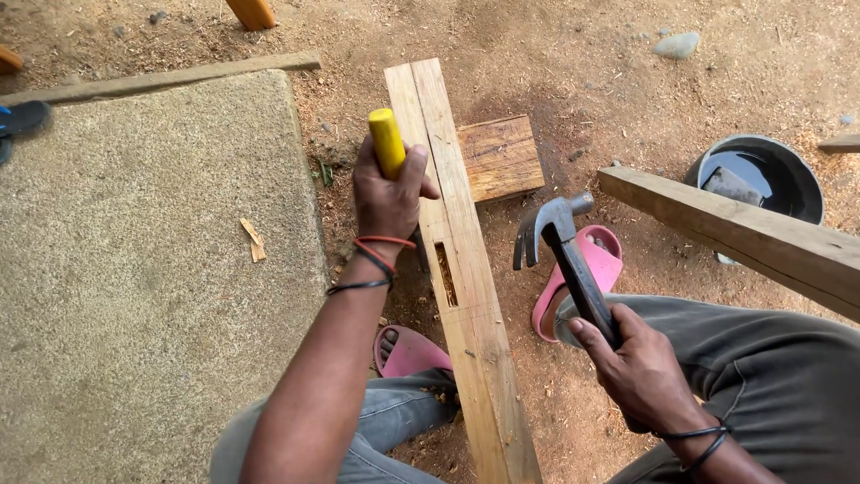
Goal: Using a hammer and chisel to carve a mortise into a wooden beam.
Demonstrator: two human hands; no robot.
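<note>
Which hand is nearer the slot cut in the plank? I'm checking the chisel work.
Left. The left hand, gripping a yellow-handled tool, sits just beside the slot. The right hand holds a hammer farther off.

You look down from your head, steeply and close, onto the plank (457, 269) that runs away from you up the middle of the view. Left of the plank lies the concrete slab (143, 269); right of it, a beam (743, 237) and a bucket (761, 175). Your knees flank the plank's near end.
</note>
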